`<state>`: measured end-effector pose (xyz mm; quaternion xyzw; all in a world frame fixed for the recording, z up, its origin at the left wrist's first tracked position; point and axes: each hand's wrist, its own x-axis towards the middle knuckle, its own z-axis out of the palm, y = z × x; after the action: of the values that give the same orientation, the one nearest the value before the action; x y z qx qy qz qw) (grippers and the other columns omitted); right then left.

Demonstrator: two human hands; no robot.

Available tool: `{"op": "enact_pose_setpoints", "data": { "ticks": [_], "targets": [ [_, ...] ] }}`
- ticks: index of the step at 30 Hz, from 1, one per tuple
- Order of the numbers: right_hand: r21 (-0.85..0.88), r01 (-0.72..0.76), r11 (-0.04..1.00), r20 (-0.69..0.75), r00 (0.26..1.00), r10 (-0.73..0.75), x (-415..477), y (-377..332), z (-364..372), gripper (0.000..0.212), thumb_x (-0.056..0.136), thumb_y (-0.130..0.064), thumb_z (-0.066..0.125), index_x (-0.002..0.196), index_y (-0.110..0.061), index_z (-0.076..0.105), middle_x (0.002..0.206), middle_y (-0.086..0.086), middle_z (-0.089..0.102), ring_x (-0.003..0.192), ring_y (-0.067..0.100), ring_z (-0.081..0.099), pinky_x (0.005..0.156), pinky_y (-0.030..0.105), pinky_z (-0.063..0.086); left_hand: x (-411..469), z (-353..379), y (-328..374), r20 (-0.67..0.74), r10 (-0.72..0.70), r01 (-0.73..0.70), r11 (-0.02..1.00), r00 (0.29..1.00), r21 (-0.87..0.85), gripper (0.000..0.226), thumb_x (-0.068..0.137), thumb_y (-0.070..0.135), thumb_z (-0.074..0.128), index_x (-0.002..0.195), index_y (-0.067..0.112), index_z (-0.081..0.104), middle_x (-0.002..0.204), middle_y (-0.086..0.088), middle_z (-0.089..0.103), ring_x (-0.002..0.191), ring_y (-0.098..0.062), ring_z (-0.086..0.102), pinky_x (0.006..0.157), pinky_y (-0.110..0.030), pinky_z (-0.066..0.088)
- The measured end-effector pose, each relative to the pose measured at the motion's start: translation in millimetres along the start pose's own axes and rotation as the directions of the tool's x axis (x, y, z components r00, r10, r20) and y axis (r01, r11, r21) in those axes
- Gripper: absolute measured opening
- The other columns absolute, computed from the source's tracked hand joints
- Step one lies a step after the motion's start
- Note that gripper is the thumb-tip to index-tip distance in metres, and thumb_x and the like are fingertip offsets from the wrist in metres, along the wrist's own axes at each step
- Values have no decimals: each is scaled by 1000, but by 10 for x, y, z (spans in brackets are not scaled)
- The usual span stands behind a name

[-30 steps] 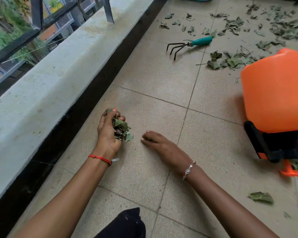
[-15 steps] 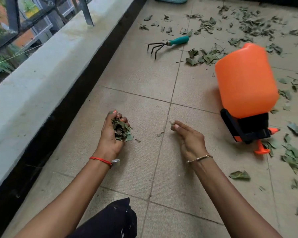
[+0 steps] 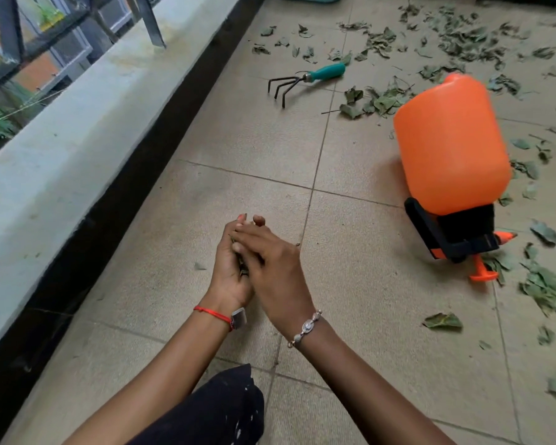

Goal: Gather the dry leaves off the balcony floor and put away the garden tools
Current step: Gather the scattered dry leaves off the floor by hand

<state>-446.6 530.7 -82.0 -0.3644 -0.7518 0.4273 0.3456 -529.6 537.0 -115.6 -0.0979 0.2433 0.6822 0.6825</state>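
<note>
Down on the tiled balcony floor (image 3: 254,149), the person's two hands meet just ahead of a dark-clad knee (image 3: 212,409). The left hand (image 3: 228,277) is cupped, its fingers curled round a small clump of dry leaves (image 3: 240,268), of which only a dark green sliver shows between the palms. The right hand (image 3: 276,274) lies over it with fairly straight fingers, pressing on the clump like a lid. A red thread (image 3: 212,313) circles the left wrist and a silver bracelet (image 3: 305,327) the right.

Well beyond the hands a hand rake (image 3: 305,80) lies flat, its black prongs pointing toward the pale ledge (image 3: 77,130) and its teal handle toward the litter. To the right an orange sprayer (image 3: 450,149) is tipped over, its black head and orange nozzle nearest the person. Scattered leaves (image 3: 463,36) cover the far tiles, a heap (image 3: 373,102) sits between rake and sprayer, and more (image 3: 543,284) spread beside the nozzle. One loose leaf (image 3: 442,321) lies apart, right of the arms.
</note>
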Motion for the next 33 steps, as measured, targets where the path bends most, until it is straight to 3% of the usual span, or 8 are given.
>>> {"op": "enact_pose_setpoints", "data": {
  "ticks": [2, 6, 9, 12, 16, 23, 26, 33],
  "targets": [
    [-70, 13, 997, 69, 998, -8, -49, -44, 75, 29, 90, 2, 51, 117, 0, 63, 130, 13, 56, 128, 17, 45, 110, 22, 28, -9, -40, 27, 2, 24, -24, 1000, 1000, 5, 13, 70, 25, 67, 62, 14, 66, 61, 9, 56, 61, -1, 56, 63, -9, 46],
    [136, -115, 984, -33, 992, 120, 10, -76, -65, 33, 91, 3, 48, 115, -12, 65, 127, -11, 52, 116, -10, 45, 96, 2, 33, -31, -128, 95, -28, 114, -113, 992, 993, 48, 9, 74, 18, 70, 69, 11, 68, 70, 1, 66, 60, -9, 63, 60, -20, 55],
    [-4, -273, 962, -142, 952, 270, 23, 221, -225, 36, 96, -7, 41, 129, -16, 53, 142, -9, 39, 107, -8, 50, 90, 9, 39, -37, -245, 222, 93, 104, -99, 993, 990, -56, 50, 52, 9, 86, 87, 14, 51, 79, 1, 59, 59, -10, 56, 55, -23, 51],
    [-376, -366, 851, 4, 918, 396, -119, 530, -141, 58, 99, -39, 27, 149, -12, 12, 157, 2, 4, 144, 10, 2, 117, 24, -2, -108, -290, 334, 122, 144, -138, 989, 982, -63, 50, 49, 6, 87, 84, 11, 53, 80, 0, 58, 59, -10, 55, 54, -23, 50],
    [-605, -148, 782, 148, 945, 293, -229, 630, 133, 80, 84, -65, 0, 146, -16, -14, 149, -4, -25, 139, 7, -24, 112, 26, -19, -185, -359, 492, 115, 196, -186, 978, 974, -88, 52, 50, 6, 86, 86, 13, 50, 81, 0, 58, 60, -10, 55, 56, -23, 50],
    [-613, 137, 778, 374, 918, 133, -74, 467, 665, 83, 86, -66, 12, 148, -14, -5, 154, -2, -15, 142, 10, -16, 113, 30, -16, -446, -546, 835, 55, 320, -310, 940, 946, -141, 50, 47, 1, 86, 82, 11, 53, 80, -2, 59, 60, -11, 56, 57, -22, 51],
    [-581, 290, 761, 485, 874, 38, -22, 431, 793, 72, 88, -58, 4, 150, -19, 2, 158, -1, -2, 144, 10, -8, 115, 27, -14, -534, -602, 902, 32, 343, -336, 932, 939, -135, 49, 45, 2, 88, 79, 11, 55, 79, -1, 59, 60, -11, 56, 58, -22, 52],
    [-404, 415, 815, 624, 777, -86, -66, 327, 633, 49, 101, -6, 26, 149, -12, 15, 157, 0, 10, 145, 11, 5, 109, 15, -4, -565, -630, 915, 19, 343, -337, 930, 939, -147, 56, 41, 2, 89, 83, 10, 53, 77, -1, 59, 58, -10, 56, 55, -22, 51]
  ]
}}
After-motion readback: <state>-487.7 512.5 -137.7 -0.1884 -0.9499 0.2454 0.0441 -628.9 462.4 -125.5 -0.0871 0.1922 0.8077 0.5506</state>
